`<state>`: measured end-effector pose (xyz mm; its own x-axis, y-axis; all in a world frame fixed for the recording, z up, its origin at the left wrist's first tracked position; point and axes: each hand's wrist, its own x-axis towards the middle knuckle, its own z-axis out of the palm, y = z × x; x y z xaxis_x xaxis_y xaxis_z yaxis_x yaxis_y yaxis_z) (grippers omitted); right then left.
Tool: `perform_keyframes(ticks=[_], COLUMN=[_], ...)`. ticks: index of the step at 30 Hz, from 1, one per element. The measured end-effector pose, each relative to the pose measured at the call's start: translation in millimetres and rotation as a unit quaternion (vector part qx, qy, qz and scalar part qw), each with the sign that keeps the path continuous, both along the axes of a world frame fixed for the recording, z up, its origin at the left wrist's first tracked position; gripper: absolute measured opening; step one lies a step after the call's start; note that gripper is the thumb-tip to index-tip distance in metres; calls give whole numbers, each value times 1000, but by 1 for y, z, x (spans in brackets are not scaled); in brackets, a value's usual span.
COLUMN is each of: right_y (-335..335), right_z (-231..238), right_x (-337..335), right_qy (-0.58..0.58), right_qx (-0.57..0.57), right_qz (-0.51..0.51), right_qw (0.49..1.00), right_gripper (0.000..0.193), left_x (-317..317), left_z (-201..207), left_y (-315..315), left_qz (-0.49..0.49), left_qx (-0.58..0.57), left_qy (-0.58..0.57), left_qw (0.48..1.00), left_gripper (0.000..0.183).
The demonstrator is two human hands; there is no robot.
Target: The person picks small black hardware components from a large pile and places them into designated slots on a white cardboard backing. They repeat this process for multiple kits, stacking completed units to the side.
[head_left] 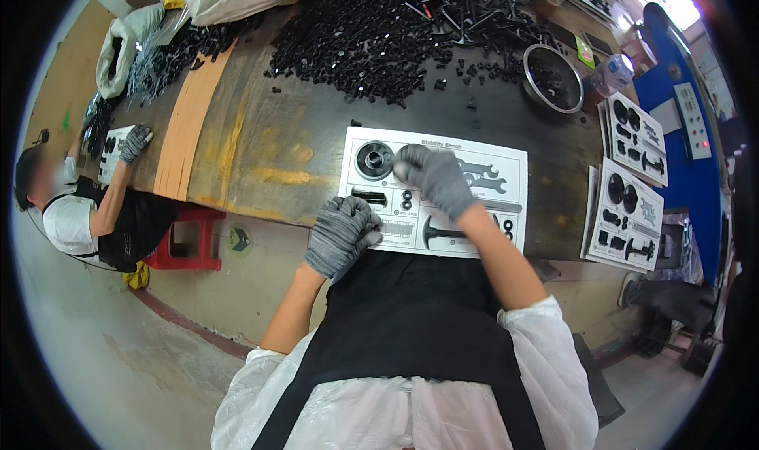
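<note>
A white card (510,165) with printed outlines and black and grey hardware shapes lies at the table's front edge before me. A black round disc (374,160) shows in its upper left, grey wrench shapes (482,176) at upper right, a black T-shaped piece (439,232) below. My left hand (341,235), in a grey knit glove, rests over the card's lower left edge. Its fingers are curled; what they hold, if anything, is hidden. My right hand (433,179), gloved alike, is over the card just right of the disc. Motion blurs its fingers.
Loose black bolts (348,54) are heaped across the table's far side. A metal bowl (553,78) stands at right, near a plastic bottle (609,74). Stacked packed cards (628,213) lie far right. A co-worker (87,205) handles another card at left, beside a red stool (190,240).
</note>
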<state>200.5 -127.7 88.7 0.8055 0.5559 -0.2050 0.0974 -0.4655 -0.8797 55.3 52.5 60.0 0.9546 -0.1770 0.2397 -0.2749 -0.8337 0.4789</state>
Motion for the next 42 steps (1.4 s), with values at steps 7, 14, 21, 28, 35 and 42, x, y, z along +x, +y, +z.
perform_keyframes(ticks=[7, 14, 21, 28, 35, 42], right_y=[0, 0, 39, 51, -24, -35], right_z=[-38, -32, -29, -62, -7, -20], right_x=[-80, -81, 62, 115, -10, -60], right_qy=[-188, -190, -355, -220, -25, -39], right_qx=[-151, -157, -132, -138, -2, -29], right_qz=[91, 85, -66, -83, -70, -28], right_qw=[966, 965, 923, 962, 997, 998], right_gripper=[19, 23, 22, 29, 20, 20], left_x=[4, 6, 109, 167, 63, 6], left_z=[-8, -5, 1, -49, 9, -12], left_y=[9, 12, 63, 96, 35, -27], left_qz=[-5, -4, 55, -9, 82, -25], left_qx=[2, 10, -72, -20, -356, 15], left_qy=[-8, -10, -49, -17, 135, -19], left_qw=[1000, 1000, 995, 1000, 921, 999], left_gripper=[29, 30, 30, 32, 15, 26])
